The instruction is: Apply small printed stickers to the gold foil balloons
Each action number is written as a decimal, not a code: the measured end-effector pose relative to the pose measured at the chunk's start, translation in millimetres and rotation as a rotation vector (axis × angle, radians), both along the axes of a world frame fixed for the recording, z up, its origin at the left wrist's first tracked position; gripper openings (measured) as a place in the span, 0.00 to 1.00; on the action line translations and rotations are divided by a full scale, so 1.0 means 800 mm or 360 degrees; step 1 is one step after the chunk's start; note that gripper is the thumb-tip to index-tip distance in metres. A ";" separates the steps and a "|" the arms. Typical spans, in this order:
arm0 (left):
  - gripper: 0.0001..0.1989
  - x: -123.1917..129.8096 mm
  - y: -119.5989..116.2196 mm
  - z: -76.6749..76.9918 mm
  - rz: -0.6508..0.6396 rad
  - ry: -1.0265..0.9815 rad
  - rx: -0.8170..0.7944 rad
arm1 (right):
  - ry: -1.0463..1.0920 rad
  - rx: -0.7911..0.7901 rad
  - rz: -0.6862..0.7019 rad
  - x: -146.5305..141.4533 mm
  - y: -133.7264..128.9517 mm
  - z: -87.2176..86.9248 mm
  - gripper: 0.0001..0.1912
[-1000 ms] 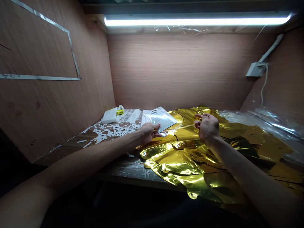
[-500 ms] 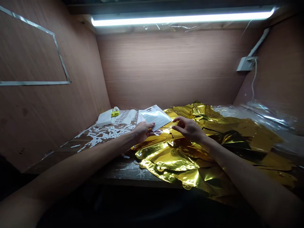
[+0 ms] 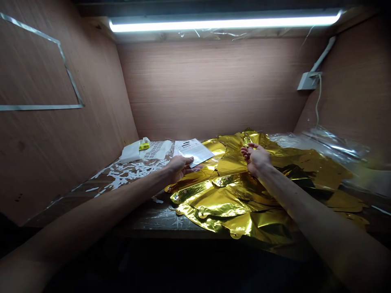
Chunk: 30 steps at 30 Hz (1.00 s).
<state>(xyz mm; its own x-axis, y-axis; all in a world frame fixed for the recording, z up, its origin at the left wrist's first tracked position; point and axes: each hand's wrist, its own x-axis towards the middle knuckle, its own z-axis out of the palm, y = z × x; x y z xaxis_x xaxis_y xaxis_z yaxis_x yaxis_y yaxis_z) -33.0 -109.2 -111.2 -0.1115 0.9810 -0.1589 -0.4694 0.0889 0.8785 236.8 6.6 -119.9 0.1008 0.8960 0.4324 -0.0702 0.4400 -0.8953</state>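
My left hand (image 3: 178, 168) grips the near edge of a flat white printed packet (image 3: 197, 150), thumb on top and fingers underneath. A dark hang slot shows near the packet's far edge, and its surface shines like clear plastic. Crinkled gold foil pieces (image 3: 214, 199) with rounded tabs lie in a wide heap beneath and to the right. Over that heap, apart from the packet, my right hand (image 3: 258, 159) has its fingers curled in toward the thumb. Whatever those fingers pinch, if anything, is too small to make out.
Scattered white paper scraps (image 3: 131, 171) cover the left of the table, with a printed label sheet (image 3: 154, 150) and a small yellow box (image 3: 144, 145) behind. Clear plastic film (image 3: 336, 144) lies at the right. Wooden walls enclose the bench under a tube light (image 3: 226, 23).
My right hand has moved right, away from the packet, and turned with its fingers curled up. The packet in my left hand now lies flatter. The whole view has shifted slightly.
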 end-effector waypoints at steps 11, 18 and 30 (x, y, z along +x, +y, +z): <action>0.13 0.007 -0.008 0.009 -0.0008 0.0124 -0.0095 | -0.0397 0.0251 0.0203 -0.035 -0.055 0.003 0.42; 0.12 0.005 -0.008 0.009 -0.0115 0.0213 -0.0111 | -0.1267 0.0843 0.0321 -0.015 -0.055 0.001 0.42; 0.15 -0.007 -0.019 0.015 -0.0342 0.1065 0.0048 | -0.1449 0.1098 0.0331 -0.034 -0.060 -0.010 0.04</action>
<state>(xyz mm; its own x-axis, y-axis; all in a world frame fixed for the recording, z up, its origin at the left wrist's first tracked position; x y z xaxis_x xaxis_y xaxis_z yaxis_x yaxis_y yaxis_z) -38.5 -124.0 -99.5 0.0209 0.9951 -0.0962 0.1980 0.0902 0.9760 209.5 -41.1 -127.6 -0.6201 0.4044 0.6723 0.3481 0.9098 -0.2261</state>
